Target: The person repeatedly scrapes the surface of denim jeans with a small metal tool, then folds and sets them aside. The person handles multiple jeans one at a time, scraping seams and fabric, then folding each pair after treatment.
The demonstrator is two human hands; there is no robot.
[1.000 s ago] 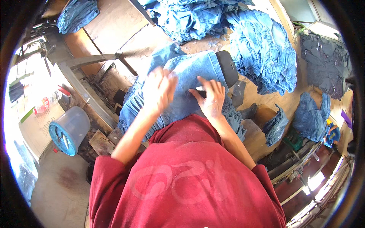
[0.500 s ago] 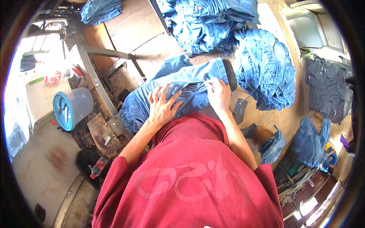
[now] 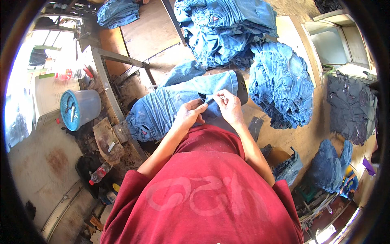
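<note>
Trimming or inspection step, likely: both hands, left hand (image 3: 187,116) and right hand (image 3: 228,106), pinch fingers on jeans (image 3: 170,107) at bench centre, stacked denim (image 3: 280,81) at two o'clock; next demands steady tension.

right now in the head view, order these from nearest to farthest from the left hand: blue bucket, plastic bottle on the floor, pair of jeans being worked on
1. Pair of jeans, under the left hand, touching it.
2. Blue bucket, off to the person's left.
3. Plastic bottle, lower left on the floor; not much farther than the bucket.
</note>
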